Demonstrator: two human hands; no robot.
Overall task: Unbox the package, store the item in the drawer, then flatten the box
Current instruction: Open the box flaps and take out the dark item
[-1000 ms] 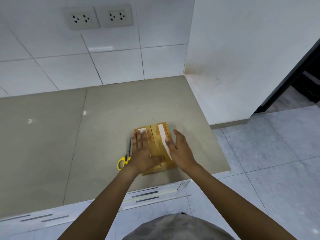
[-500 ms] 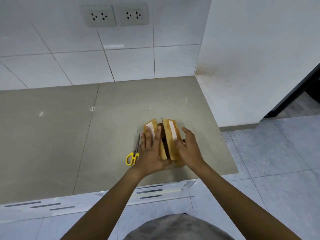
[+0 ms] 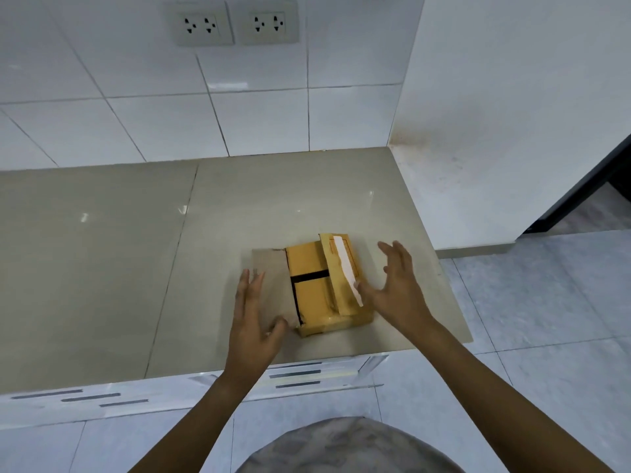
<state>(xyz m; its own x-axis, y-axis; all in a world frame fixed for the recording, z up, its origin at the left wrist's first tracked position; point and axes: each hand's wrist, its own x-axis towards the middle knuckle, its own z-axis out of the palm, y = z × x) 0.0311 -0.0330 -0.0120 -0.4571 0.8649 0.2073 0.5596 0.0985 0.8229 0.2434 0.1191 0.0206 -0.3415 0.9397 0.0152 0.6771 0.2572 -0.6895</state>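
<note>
A small yellow-brown cardboard box [image 3: 309, 285] sits on the beige counter [image 3: 102, 268] near its front right corner. Its left top flap [image 3: 269, 264] is folded out flat to the left, and my left hand [image 3: 252, 322] lies on it with fingers apart. The right top flap [image 3: 336, 268], carrying a strip of white tape, stands half raised. My right hand [image 3: 396, 288] is spread beside it, thumb touching the flap's edge. Two inner flaps are closed with a dark gap between them, so the item inside is hidden.
White cabinet fronts with grey strips [image 3: 300, 377] run below the counter's front edge. A white wall [image 3: 495, 114] bounds the counter on the right, with tiled floor beyond. Two socket plates [image 3: 235, 23] sit on the tiled back wall.
The two top flaps, pressed shut a second ago, have been spread apart: the left one now lies flat, the right one is half up. The yellow scissors left of the box are no longer visible.
</note>
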